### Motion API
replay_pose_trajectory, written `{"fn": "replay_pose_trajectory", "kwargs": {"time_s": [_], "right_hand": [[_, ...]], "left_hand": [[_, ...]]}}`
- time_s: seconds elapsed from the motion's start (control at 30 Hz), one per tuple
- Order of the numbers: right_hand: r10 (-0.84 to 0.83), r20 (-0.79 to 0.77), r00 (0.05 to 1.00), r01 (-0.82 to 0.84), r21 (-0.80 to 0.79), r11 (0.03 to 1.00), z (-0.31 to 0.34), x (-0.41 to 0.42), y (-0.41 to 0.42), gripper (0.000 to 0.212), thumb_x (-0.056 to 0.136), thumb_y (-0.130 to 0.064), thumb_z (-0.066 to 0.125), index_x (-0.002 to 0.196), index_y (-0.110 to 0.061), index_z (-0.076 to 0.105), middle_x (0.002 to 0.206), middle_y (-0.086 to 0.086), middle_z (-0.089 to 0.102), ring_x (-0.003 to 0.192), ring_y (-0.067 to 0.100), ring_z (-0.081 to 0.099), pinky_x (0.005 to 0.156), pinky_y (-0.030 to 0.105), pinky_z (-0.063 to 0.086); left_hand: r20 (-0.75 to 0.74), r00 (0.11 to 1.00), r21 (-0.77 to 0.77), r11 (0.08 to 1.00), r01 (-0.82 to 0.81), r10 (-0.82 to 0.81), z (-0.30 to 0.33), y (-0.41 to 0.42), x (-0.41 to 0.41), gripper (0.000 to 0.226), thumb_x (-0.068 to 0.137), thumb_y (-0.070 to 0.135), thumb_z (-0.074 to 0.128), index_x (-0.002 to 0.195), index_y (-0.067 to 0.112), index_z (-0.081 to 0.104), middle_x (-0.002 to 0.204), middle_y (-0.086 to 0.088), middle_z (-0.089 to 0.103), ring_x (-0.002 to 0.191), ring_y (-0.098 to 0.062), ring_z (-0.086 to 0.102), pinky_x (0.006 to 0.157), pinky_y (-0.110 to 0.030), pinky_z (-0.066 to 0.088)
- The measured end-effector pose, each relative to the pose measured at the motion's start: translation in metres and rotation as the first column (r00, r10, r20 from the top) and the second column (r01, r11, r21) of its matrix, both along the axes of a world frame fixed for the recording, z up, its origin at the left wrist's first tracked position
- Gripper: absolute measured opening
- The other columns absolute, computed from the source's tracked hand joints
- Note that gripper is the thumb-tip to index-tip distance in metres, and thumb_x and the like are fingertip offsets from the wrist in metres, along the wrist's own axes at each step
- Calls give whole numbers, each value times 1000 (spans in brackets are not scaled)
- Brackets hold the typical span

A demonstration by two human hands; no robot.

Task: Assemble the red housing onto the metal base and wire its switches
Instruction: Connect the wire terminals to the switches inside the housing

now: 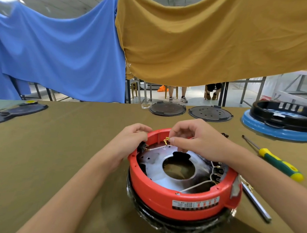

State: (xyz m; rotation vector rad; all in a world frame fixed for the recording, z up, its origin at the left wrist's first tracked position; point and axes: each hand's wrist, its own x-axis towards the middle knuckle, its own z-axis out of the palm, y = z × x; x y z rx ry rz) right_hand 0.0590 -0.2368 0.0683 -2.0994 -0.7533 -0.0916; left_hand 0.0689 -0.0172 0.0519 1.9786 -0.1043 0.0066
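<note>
Pinching a brass terminal [166, 140] above the open-side-up red housing [181, 195], the right hand [197, 137] is working; left hand [131, 140] fingers curl over its rim, fingertips hidden.

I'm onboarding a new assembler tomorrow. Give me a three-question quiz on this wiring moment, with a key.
1. True or false: the red housing already sits on the base.
2. What does the right hand pinch? A) the brass wire terminal B) the screwdriver C) a black lid
3. Which switch is the left hand touching: the one at the housing's left wall or the one at its right wall?

Key:
1. True.
2. A; the screwdriver lies untouched on the table, right of the housing.
3. The black switch at the left wall, where a white wire ends.
</note>
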Motion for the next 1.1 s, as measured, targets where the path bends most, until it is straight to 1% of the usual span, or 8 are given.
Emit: {"fn": "replay_pose_trajectory", "kwargs": {"time_s": [0.07,0.23,0.37,0.47,0.67,0.8,0.97,1.1], "right_hand": [[-29,31,999,30,-42,999,1,-1,1,5,90,-15,69,87,-18,71,74,3,71,70,21,67,69,33,57],[-30,22,999,31,-61,998,13,-5,3,5,90,-19,71,88,-20,75,76,-1,72,65,3,61,65,16,48],[56,-215,975,-39,80,996,19,-8,4,11,94,-22,66,92,-16,75,77,0,72,69,13,60,70,27,47],[92,-254,963,-68,103,992,17,-9,7,13,97,-17,63,94,-10,74,74,0,69,66,12,56,63,19,47],[35,-179,983,-14,116,993,16,-8,7,9,92,-19,69,92,-13,75,78,4,73,70,12,63,69,23,52],[10,-87,996,-1,110,994,17,-9,8,5,90,-19,72,90,-16,76,83,8,75,74,15,68,74,28,56],[10,-28,1000,-7,104,995,19,-12,8,4,89,-18,73,88,-15,77,78,6,74,70,12,67,68,20,54],[-74,92,993,75,-13,997,17,-14,14,5,87,-22,74,82,-21,75,71,1,72,65,13,65,64,24,51]], "left_hand": [[-5,1000,6,1000,4,-4,0,0,0,28,88,7,52,103,25,69,106,-13,70,77,-18,62,75,-39,52],[16,999,-12,999,30,-30,-2,1,1,29,86,8,54,103,24,70,110,-12,70,82,-23,64,84,-50,54],[74,996,-1,999,49,-49,-4,-1,1,27,88,7,55,101,25,69,108,-11,70,85,-20,64,82,-39,51],[339,937,71,996,60,-81,2,-3,-2,19,88,12,61,99,25,69,101,4,70,96,-10,64,83,-24,50],[463,815,-40,911,411,-348,12,-4,-16,12,84,22,67,92,13,68,84,0,66,77,-12,59,69,-22,48],[471,817,-76,907,414,-334,10,-4,-14,8,82,10,70,89,12,67,80,2,65,73,-9,57,66,-19,48],[469,819,-77,909,410,-330,11,-2,-13,5,82,10,70,85,14,69,80,-1,67,73,-11,60,66,-19,49],[451,874,-19,978,210,-179,13,7,-6,19,85,2,60,95,16,70,94,4,71,88,-8,64,79,-21,50]]}}
